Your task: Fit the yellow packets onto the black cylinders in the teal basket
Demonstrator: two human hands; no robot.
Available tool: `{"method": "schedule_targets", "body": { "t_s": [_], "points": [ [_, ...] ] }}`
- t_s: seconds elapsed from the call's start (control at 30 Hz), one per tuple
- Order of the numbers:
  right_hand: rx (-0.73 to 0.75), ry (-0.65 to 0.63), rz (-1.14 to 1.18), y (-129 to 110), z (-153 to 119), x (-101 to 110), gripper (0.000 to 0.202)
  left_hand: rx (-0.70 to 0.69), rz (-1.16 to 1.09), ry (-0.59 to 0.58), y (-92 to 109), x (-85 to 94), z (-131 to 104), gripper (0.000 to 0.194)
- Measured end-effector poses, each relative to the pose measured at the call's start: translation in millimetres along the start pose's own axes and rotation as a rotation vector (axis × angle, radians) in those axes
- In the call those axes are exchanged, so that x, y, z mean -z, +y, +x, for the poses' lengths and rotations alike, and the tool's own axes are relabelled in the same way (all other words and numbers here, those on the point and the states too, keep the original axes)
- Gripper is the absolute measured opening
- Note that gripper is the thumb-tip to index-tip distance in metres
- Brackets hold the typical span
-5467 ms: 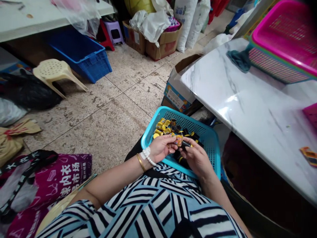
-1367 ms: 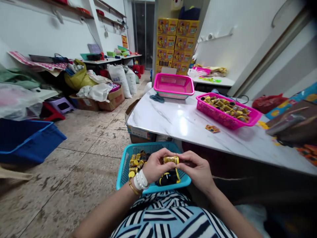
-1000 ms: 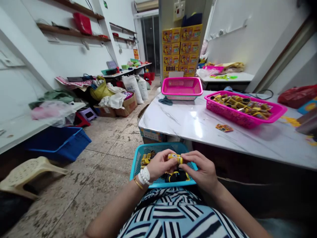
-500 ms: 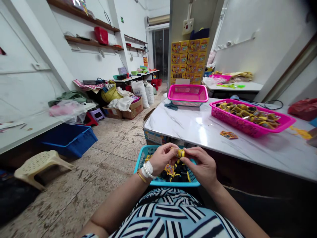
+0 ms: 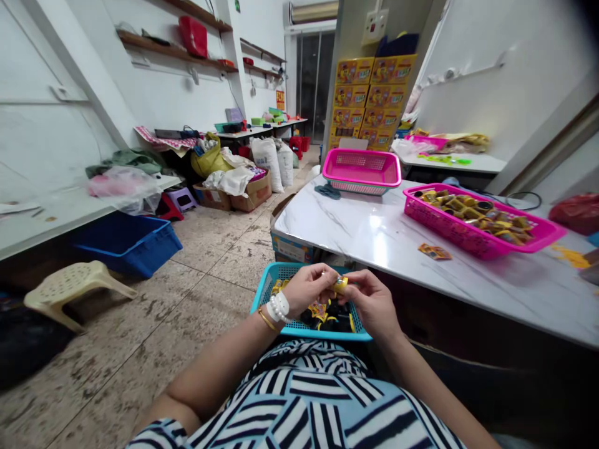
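Between my two hands is a small yellow piece (image 5: 340, 285), too small to tell its exact kind. My left hand (image 5: 311, 288), with a white watch and bracelets at the wrist, pinches its left side. The fingers of my right hand (image 5: 374, 300) are closed on its right side. Right below, a turquoise basket (image 5: 309, 332) rests at my lap. Inside it lie several black-and-yellow pieces (image 5: 334, 318) and orange printed wrappers (image 5: 318, 310), partly hidden by my hands.
A marble-patterned table (image 5: 346, 227) stands ahead to the right. On it are a pink basket (image 5: 472, 240) full of yellow-and-black pieces, another pink basket (image 5: 362, 168) and orange printed cards (image 5: 435, 251). A blue crate (image 5: 135, 249) and a cream stool (image 5: 75, 284) stand on the floor at left.
The view has tilted down and shifted slightly. Both hands still hold the yellow piece, and the right hand's fingers have shifted a little around it.
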State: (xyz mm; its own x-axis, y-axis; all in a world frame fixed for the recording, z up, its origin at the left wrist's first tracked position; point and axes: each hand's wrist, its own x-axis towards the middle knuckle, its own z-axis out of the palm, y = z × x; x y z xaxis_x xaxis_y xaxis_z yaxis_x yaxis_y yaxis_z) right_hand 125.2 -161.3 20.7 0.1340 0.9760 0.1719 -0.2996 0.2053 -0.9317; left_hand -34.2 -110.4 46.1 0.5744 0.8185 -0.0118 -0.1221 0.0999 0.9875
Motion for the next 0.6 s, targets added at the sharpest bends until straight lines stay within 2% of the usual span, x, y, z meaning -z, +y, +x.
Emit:
{"method": "schedule_targets", "body": {
  "t_s": [0.1, 0.17, 0.27, 0.33, 0.47, 0.6],
  "points": [
    [-0.149, -0.100, 0.099, 9, 1, 1, 0.035, 0.110, -0.090, 0.036, -9, 0.6, 1, 0.053],
    [-0.189, -0.091, 0.125, 15, 1, 2, 0.034, 0.154, -0.161, 0.032, -15, 1.5, -1, 0.055],
    [-0.151, -0.033, 0.146, 21, -1, 4, 0.022, 0.156, -0.327, -0.064, -21, 4.2, -9, 0.055],
    [-0.141, -0.053, 0.096, 25, -3, 6, 0.020, 0.157, -0.393, -0.109, -25, 6.2, -15, 0.052],
    [-0.058, -0.128, -0.067, 34, -7, 10, 0.019, 0.199, -0.394, -0.089, -38, 7.1, -21, 0.050],
    [0.026, -0.065, -0.091, 43, -11, 10, 0.009, 0.227, -0.526, -0.072, -50, 6.1, -24, 0.045]
  ]
}}
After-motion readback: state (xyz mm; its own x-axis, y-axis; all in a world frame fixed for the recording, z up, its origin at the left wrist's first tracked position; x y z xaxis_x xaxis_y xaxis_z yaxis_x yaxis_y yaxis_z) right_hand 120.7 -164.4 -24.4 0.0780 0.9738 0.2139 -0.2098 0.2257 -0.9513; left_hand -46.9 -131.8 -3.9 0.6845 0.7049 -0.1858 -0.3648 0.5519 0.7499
